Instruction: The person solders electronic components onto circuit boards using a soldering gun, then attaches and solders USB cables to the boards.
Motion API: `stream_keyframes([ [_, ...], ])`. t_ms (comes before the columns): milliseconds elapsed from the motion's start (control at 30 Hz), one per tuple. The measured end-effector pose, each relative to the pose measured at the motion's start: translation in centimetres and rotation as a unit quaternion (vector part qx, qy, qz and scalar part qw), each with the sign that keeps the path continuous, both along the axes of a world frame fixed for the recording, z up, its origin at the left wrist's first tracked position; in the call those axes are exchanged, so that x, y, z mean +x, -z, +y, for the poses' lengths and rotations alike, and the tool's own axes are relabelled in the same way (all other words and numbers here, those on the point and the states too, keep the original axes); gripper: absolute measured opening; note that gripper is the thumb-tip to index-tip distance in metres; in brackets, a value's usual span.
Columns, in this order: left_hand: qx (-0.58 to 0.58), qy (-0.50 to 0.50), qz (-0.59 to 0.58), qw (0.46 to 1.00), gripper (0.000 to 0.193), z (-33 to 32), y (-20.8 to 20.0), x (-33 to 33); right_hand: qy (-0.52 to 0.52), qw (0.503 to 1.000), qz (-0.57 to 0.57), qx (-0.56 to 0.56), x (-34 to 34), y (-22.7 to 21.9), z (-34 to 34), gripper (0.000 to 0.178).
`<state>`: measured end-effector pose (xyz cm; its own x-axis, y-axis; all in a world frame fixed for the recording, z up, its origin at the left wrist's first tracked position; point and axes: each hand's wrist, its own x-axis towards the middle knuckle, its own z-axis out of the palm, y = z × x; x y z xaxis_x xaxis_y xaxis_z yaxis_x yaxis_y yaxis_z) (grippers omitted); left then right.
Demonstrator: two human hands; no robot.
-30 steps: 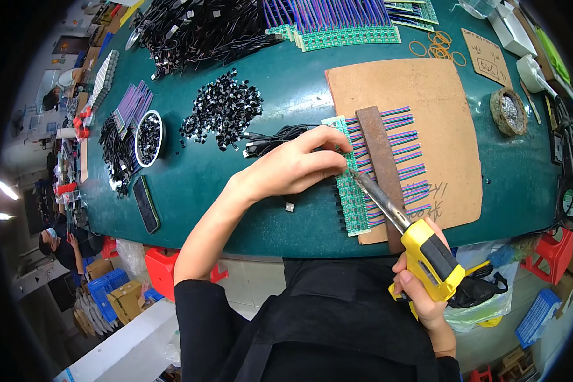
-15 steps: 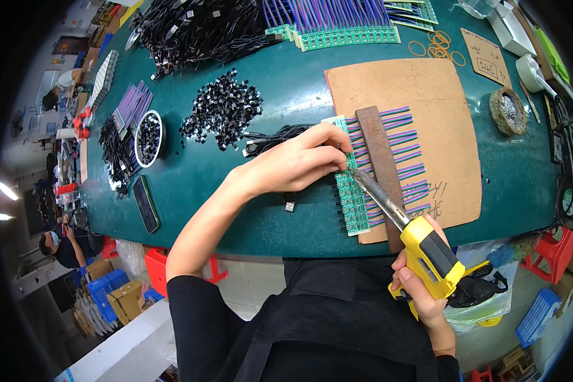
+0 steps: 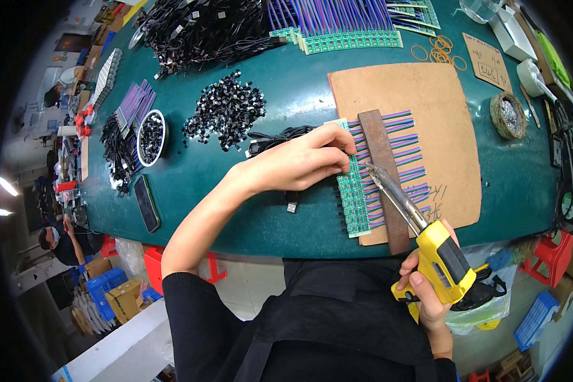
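Observation:
My right hand (image 3: 429,298) grips a yellow and black soldering gun (image 3: 444,262), its metal barrel slanting up to the left. The tip is over the coloured wires, just right of the green circuit board panel (image 3: 355,213). My left hand (image 3: 299,159) is closed in a pinch at the panel's upper left part; what its fingertips hold is hidden. A rusty metal bar (image 3: 383,165) lies across the rows of purple, blue and green wires (image 3: 406,141) that run right from the panel. Under and beside my left hand is a bundle of black cable (image 3: 280,137).
A brown board (image 3: 442,114) lies beneath the work. Farther left are a pile of small black connectors (image 3: 226,111), a white bowl (image 3: 163,137) of them and a phone (image 3: 146,204). Wired panels (image 3: 353,41) and black cables (image 3: 204,38) cover the far side. A round solder pot (image 3: 521,121) stands right.
The soldering gun has drawn back to the right and down, its tip leaving the panel near my left fingertips. My left hand stays almost in place.

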<state>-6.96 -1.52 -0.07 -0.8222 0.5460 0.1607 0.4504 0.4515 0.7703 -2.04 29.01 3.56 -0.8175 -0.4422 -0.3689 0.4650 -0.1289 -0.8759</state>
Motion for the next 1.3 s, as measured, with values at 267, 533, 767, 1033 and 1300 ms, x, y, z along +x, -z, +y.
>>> stream_keyframes([
  [267,0.01,0.007,0.01,1.0,0.013,-0.2,0.2,0.1,0.044,0.999,0.014,-0.018,-0.1,-0.4,-0.8,0.077],
  [533,-0.035,0.003,0.015,0.999,0.013,0.3,-0.7,0.4,0.094,0.992,0.049,-0.062,-0.1,0.0,-0.8,0.074],
  [767,-0.176,-0.106,0.164,0.965,0.014,-2.7,-3.7,-1.9,0.112,0.988,0.08,-0.075,-0.5,0.8,-0.3,0.071],
  [1033,-0.439,-0.452,0.28,0.724,0.01,-13.8,-0.3,-6.8,0.109,0.987,0.1,-0.068,0.0,0.0,-0.5,0.072],
  [1300,0.26,-0.362,-0.082,0.891,0.015,-2.8,-5.8,-0.4,0.138,0.983,0.083,-0.091,-0.6,0.2,-0.3,0.071],
])
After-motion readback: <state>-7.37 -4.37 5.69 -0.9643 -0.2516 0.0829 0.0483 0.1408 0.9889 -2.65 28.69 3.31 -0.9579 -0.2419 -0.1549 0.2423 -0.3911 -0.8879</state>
